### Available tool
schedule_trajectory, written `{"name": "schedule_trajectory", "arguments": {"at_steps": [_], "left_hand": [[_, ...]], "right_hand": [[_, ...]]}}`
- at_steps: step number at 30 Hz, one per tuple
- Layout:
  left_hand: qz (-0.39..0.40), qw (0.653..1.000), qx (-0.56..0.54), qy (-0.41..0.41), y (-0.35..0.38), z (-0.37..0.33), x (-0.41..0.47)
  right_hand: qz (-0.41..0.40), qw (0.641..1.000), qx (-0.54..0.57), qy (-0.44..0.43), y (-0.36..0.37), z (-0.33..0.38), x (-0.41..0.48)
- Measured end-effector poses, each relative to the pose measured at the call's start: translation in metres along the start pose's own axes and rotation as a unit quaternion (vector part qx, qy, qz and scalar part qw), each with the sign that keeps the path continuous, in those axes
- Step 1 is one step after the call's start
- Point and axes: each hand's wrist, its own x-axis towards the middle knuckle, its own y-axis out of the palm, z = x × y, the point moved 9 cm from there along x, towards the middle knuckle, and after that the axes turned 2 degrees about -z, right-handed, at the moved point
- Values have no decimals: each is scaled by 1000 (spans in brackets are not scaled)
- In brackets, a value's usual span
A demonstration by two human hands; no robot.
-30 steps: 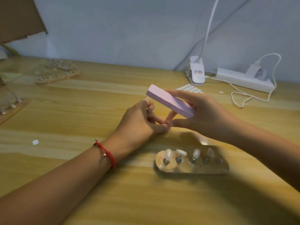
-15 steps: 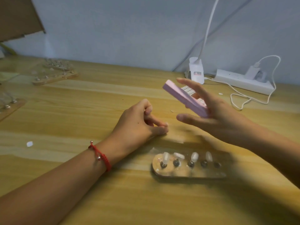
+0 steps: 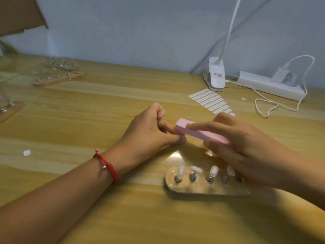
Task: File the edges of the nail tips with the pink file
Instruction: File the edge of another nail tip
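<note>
My right hand (image 3: 246, 147) grips the pink file (image 3: 202, 133), a long block held nearly level, forefinger along its top and thumb under it. The file's left end lies against the fingertips of my left hand (image 3: 147, 132). That hand rests on the table, its thumb and fingers pinched on a nail tip that they almost wholly hide. In front of both hands lies a shiny oval holder (image 3: 202, 189) with a row of metal posts. Several posts carry clear nail tips (image 3: 181, 171); the rightmost post is bare.
A sheet of small white stickers (image 3: 211, 101) lies behind the hands. Farther back are a clip lamp (image 3: 215, 76), a power strip (image 3: 267, 85) and a looped white cable (image 3: 274, 104). More wooden holders (image 3: 58, 74) sit far left. A white scrap (image 3: 26, 153) lies left.
Half a second ago my right hand had lifted the file up and to the right, away from my left hand. It has come back down and left onto my left fingertips.
</note>
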Motion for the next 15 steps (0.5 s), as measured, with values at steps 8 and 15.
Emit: {"name": "schedule_trajectory", "arguments": {"at_steps": [8, 15], "left_hand": [[-9, 1000, 9, 0, -1, -2, -1], [-11, 1000, 9, 0, 0, -2, 0]], "right_hand": [[1, 998, -62, 12, 1, 12, -3], [-4, 1000, 5, 8, 1, -1, -1]]}}
